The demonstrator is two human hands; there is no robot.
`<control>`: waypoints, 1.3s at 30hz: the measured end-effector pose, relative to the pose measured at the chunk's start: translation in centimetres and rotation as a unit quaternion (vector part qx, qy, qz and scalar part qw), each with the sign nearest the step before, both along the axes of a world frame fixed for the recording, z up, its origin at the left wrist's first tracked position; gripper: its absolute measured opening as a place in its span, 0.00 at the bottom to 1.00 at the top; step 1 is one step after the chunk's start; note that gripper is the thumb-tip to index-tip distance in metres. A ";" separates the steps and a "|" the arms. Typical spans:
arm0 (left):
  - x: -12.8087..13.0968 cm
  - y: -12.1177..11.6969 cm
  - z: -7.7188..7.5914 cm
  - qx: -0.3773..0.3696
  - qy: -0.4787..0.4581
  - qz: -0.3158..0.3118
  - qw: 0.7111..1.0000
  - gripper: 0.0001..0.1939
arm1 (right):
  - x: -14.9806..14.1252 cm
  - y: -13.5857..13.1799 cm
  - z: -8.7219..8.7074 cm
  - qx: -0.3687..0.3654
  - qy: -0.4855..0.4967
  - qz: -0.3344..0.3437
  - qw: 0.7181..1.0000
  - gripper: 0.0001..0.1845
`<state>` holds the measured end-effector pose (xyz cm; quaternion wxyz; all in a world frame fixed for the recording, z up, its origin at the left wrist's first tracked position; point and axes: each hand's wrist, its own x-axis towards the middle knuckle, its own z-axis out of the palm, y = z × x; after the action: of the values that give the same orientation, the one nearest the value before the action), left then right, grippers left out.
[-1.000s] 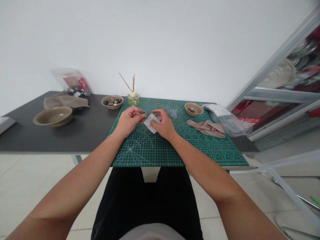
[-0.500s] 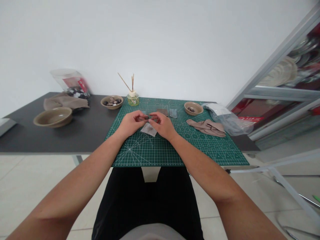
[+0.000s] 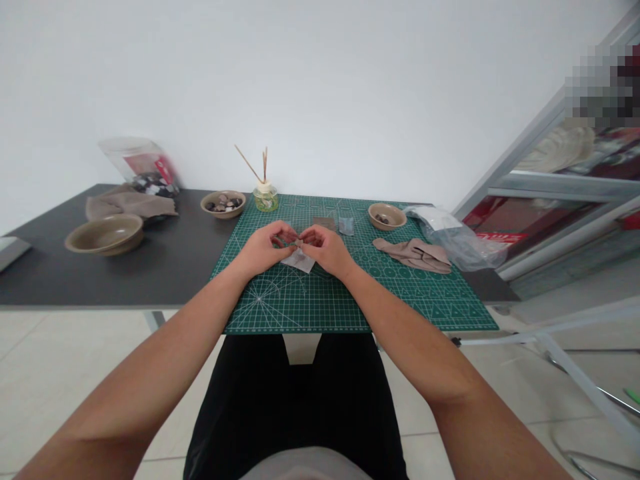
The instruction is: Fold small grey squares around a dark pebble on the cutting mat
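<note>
Over the middle of the green cutting mat (image 3: 350, 300), my left hand (image 3: 267, 248) and my right hand (image 3: 326, 250) meet fingertip to fingertip. Both are closed in a pinch around a small grey-brown piece (image 3: 299, 244), too small and too covered by fingers to name. Just below the fingertips a pale grey square sheet (image 3: 301, 261) lies on the mat, partly hidden by my hands. Behind my right hand lie a brown square sheet (image 3: 325, 222) and a small blue-grey sheet (image 3: 346, 226).
A bowl of several stones (image 3: 223, 205) stands left of a reed diffuser (image 3: 265, 197). On the right are a bowl with a few dark stones (image 3: 387, 217), a crumpled brown cloth (image 3: 417, 255) and a plastic bag (image 3: 457, 240). Another bowl (image 3: 105, 237) sits far left.
My fingertips have shifted slightly and drawn closer together, and the small piece now shows between the thumbs. Everything else stays where it was.
</note>
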<state>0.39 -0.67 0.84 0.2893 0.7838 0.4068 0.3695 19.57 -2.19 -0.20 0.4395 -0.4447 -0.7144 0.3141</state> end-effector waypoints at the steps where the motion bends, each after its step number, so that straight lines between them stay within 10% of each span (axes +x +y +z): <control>1: -0.1 0.0 0.0 0.013 0.023 0.000 1.000 0.11 | 0.1 0.0 0.0 0.005 -0.011 0.000 1.000 0.08; 11: -0.3 -0.2 0.1 0.046 0.258 -0.005 0.965 0.19 | 0.3 -0.3 0.2 0.054 -0.174 0.013 0.983 0.04; 39: 0.4 -0.3 0.3 0.025 0.365 0.031 0.930 0.23 | 0.4 0.2 -0.4 0.091 -0.255 0.001 0.963 0.04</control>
<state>0.78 -0.94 1.10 0.0901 0.8586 0.4987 0.0771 19.98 -2.00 -0.60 0.2814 -0.4674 -0.8289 0.1241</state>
